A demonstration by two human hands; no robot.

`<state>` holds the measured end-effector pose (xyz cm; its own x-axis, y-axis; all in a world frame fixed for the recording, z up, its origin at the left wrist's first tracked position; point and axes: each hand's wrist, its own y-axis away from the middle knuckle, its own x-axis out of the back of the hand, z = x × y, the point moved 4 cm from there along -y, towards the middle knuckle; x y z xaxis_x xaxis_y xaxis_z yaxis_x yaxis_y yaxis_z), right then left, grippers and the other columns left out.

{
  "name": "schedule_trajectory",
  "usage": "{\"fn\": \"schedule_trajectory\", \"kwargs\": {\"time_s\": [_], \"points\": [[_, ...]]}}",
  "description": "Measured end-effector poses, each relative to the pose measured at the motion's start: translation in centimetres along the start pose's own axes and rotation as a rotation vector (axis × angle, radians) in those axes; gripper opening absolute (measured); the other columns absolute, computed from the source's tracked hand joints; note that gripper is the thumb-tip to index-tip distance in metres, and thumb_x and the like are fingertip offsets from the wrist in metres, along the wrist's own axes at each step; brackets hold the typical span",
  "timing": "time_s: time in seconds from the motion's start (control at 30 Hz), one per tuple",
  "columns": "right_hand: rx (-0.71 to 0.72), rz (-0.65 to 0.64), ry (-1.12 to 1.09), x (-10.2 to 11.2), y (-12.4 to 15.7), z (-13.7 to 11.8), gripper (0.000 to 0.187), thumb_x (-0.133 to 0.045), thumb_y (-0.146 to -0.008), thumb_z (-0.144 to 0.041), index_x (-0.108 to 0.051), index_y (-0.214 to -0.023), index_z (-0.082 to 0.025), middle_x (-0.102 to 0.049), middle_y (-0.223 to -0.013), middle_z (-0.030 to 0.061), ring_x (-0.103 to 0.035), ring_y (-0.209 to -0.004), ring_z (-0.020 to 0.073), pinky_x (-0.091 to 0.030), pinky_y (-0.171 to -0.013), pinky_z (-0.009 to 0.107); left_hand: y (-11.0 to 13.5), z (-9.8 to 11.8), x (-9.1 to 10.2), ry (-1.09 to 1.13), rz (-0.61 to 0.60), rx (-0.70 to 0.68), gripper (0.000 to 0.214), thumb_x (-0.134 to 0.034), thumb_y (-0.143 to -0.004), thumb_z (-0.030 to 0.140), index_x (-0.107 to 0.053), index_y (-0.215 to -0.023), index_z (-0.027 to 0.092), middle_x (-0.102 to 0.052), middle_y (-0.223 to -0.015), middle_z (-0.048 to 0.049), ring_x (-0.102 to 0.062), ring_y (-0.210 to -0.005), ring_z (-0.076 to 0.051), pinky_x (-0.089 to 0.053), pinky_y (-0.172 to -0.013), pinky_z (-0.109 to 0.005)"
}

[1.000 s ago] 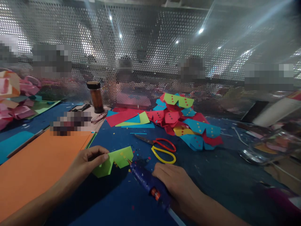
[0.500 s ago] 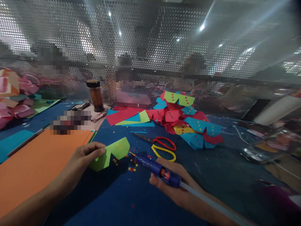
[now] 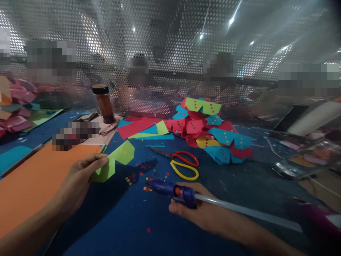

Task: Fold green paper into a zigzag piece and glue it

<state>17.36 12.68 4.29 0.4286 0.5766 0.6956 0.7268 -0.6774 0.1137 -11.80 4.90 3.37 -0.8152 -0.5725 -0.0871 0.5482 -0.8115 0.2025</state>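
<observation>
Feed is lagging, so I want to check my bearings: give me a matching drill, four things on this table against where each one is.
Things:
1. green paper piece
2. glue gun
3. scissors
4. brown jar

Places:
a. lying on the blue mat, handles red and yellow
b. held in the right hand
c. standing by the mesh screen
d. pinched in the left hand

Pairs: 1-d, 2-b, 3-a, 4-c
</observation>
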Motion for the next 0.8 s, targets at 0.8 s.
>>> {"fn": "schedule_trajectory", "kwargs": {"time_s": [0.8], "points": [[0.041,-0.108,0.169,-0.66,-0.69,-0.48,0.029,-0.062,-0.087,-0.042,-0.055,-0.071,-0.019,-0.059,-0.07,-0.0028,-0.051,-0.06,0.0102,-0.037,-0.054,0.024,0.19,-0.11,-0.27,-0.052,-0.021,0.009,0.031,-0.082,-0.065,0.041,-0.069,-0.079,0.017,-0.06,-0.065,0.0035,-0.051,-0.058,-0.01,-0.041,-0.049,-0.016]]}}
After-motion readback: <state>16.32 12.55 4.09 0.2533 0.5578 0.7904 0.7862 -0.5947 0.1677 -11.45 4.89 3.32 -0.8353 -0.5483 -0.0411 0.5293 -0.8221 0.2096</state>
